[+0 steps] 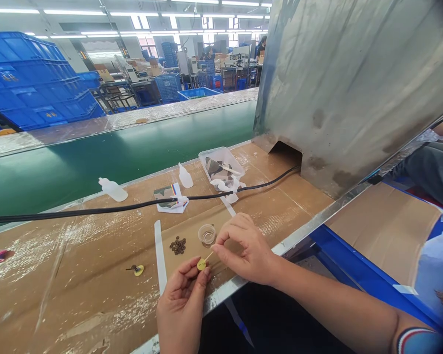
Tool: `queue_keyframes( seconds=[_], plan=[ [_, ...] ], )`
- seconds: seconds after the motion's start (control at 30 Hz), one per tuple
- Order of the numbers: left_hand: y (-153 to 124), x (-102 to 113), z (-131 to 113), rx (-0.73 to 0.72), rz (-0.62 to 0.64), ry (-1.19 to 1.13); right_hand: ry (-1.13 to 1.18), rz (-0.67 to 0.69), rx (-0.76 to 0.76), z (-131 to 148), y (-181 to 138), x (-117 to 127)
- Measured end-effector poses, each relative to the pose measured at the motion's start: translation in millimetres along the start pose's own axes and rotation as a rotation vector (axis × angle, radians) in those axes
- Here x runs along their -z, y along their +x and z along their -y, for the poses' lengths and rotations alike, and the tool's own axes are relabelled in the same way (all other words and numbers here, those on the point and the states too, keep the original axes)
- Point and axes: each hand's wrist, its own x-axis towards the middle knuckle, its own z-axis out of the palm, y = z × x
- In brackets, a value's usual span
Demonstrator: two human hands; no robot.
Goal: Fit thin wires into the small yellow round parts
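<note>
Pinching a small yellow disc (pixel 201 264) between thumb and fingertips, a person's left hand (pixel 182 300) reaches up from the bottom center of the frame, while the right hand (pixel 239 246), just above and to the right, grips a thin pale stick (pixel 208 256) between thumb and forefinger. The disc sits at the tip of the left hand, below and left of the right hand's fingers; the stick slants down to its face, though whether the two touch cannot be told. Near the right hand's fingertips, at the center of the frame, stands a small clear cup (pixel 206 235). A pile of small brown pieces (pixel 177 245) lies to the cup's left, above the left hand, beside a white strip (pixel 160 255) on the brown worktable (pixel 96 295). Farther left, well apart from both hands, rests a second yellow disc (pixel 139 270) with a dark piece beside it. Above the hands, a black cable (pixel 77 212) crosses the table near two white bottles and a plastic tub (pixel 231 156) holding camouflage cloth (pixel 214 168). A metal housing (pixel 354 88) fills the upper right; stacked blue crates (pixel 29 83) rise at upper left, beyond a green belt (pixel 151 145).
</note>
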Motion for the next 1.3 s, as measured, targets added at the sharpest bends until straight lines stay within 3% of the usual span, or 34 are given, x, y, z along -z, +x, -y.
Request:
queue_keyframes(
  seconds=[1.3],
  plan=[
    [-1.9,0.3,2.1,0.002,0.016,-0.011,0.028,0.000,0.029,-0.1,-1.6,-3.3]
  ],
)
